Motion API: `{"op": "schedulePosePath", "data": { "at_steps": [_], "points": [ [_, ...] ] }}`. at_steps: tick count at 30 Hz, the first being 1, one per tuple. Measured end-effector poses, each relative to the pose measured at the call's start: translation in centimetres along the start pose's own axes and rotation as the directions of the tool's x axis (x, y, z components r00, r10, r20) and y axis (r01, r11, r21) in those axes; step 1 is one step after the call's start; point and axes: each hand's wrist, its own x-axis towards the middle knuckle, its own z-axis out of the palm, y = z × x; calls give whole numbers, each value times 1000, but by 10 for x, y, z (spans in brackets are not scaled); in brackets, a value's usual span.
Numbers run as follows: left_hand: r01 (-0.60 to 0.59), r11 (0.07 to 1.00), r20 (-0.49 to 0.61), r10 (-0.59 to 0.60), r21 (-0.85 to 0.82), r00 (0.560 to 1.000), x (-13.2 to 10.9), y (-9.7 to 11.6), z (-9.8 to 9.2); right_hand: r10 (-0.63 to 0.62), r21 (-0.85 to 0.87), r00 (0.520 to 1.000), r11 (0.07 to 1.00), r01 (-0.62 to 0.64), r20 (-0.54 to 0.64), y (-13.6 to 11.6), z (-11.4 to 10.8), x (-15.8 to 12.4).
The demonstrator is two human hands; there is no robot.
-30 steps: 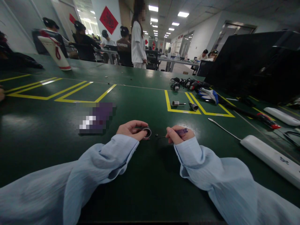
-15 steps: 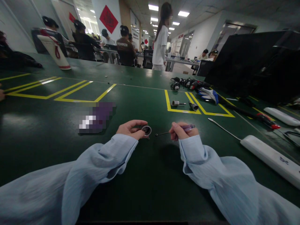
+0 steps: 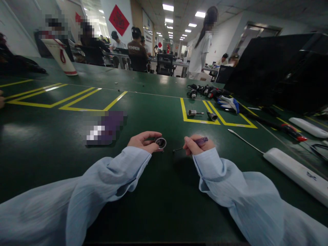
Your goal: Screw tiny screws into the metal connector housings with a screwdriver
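The metal cup (image 3: 160,142) is held in the half-curled left hand (image 3: 143,141); the purple-handled tool (image 3: 203,140) is gripped in the tightly curled right hand (image 3: 196,145), its tip at the cup's four o'clock, by a small dark piece (image 3: 174,151). The cup is best kept still and the tip low. Room is offered toward six o'clock by the green tabletop (image 3: 164,198); bounds are set by metal sockets (image 3: 192,112) between one and two and a power strip (image 3: 294,172) past three.

Head-height view, forward and down
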Motion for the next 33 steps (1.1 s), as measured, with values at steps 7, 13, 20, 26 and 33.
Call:
{"op": "schedulePosePath", "data": {
  "at_steps": [7,13,20,26,33],
  "points": [
    [-63,998,28,63,-4,998,1,-2,-1,182,157,977,968,-197,107,-7,0,0],
    [-64,998,13,64,16,998,1,-1,0,209,478,947,824,-306,245,-8,1,-3],
    [-42,998,6,42,40,999,-2,0,0,-182,390,983,908,153,38,-13,-1,-15],
    [-65,997,24,64,44,998,-2,-1,1,-598,91,799,800,593,60,-10,6,-18],
    [-147,987,41,145,63,989,-4,-6,2,-699,-32,694,700,713,171,-14,2,-18]
  ]
}}
